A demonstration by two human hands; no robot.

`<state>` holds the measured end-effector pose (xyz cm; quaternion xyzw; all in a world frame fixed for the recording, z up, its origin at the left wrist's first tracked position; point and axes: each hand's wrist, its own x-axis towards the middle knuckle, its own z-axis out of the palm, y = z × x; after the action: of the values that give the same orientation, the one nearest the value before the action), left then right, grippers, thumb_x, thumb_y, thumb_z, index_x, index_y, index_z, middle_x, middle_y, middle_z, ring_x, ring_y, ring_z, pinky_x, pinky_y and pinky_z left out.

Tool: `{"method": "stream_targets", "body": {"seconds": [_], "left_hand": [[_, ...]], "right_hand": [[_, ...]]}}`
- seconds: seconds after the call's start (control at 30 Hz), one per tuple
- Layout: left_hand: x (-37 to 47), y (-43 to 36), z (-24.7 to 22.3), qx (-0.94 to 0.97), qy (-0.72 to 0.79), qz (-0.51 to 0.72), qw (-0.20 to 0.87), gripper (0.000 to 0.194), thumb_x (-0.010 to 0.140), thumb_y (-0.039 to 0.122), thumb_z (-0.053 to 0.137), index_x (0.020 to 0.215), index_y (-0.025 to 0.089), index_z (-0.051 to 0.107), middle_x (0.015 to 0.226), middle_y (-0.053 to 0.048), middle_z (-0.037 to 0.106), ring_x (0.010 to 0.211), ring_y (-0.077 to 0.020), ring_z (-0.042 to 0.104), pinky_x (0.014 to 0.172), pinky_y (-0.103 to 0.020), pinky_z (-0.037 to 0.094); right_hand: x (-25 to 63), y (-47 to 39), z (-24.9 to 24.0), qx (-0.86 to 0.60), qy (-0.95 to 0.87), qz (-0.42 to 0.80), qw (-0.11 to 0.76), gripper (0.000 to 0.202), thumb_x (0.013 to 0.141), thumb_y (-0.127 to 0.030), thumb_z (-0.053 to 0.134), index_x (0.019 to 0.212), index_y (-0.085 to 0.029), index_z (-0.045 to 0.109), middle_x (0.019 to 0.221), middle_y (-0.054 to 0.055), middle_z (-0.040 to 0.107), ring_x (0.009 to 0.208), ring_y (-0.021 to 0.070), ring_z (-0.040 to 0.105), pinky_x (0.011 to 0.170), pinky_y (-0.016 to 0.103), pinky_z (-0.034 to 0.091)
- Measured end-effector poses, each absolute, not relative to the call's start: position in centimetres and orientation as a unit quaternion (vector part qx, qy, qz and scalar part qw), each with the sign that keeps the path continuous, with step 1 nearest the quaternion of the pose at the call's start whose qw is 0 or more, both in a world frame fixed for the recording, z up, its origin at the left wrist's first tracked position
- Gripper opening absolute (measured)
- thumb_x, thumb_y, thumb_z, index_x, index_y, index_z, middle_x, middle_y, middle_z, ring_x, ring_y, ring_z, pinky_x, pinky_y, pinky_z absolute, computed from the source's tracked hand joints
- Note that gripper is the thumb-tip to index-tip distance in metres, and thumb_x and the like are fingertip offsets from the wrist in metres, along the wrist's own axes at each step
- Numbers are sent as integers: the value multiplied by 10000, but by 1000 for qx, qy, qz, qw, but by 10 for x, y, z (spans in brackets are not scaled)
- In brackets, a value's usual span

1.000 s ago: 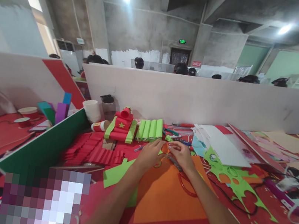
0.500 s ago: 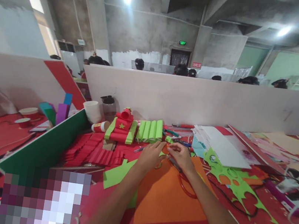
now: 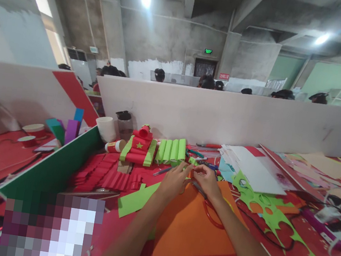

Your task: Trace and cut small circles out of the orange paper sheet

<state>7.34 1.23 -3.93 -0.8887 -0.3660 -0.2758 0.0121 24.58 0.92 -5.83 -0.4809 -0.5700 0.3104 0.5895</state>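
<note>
While the fingers of both hands nearly meet, a small orange piece (image 3: 192, 173) sits between them, right of the left hand (image 3: 175, 179) and left of the right hand (image 3: 209, 183); I cannot tell whether either pinches it. Nearer the right fingers, on their body side, scissors (image 3: 200, 190) slant from beside the fingertips toward the right forearm, over an orange sheet (image 3: 194, 240).

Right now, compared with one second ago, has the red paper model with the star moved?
No; against the white partition behind it, the red paper model keeps its place.
</note>
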Motion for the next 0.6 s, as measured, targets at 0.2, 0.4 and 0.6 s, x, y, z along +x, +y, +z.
{"method": "stream_targets", "body": {"seconds": [0.2,0.4,0.6], "left_hand": [[75,12,-40,-887,-375,-270,-21,550,869,139,551,1396,218,413,1346,-125,551,1168,-258,590,920,-383,525],[75,12,-36,-874,-373,-303,-70,500,878,147,549,1367,202,464,1348,-125,570,1176,-266,598,945,-410,524],[71,13,-28,-854,-358,-353,-132,439,888,220,583,1325,206,536,1306,-110,618,1180,-252,604,988,-392,500]], "right_hand": [[242,12,-64,-457,-557,357,594,259,707,-406,762,782,-182,658,760,32,676,725,207,644,659,321,534],[243,10,-61,-430,-545,401,598,295,679,-412,805,802,-189,657,791,19,665,764,191,645,723,320,541],[246,0,-51,-372,-474,550,579,352,644,-373,858,872,-205,650,770,-16,648,725,155,666,764,319,552]]}}
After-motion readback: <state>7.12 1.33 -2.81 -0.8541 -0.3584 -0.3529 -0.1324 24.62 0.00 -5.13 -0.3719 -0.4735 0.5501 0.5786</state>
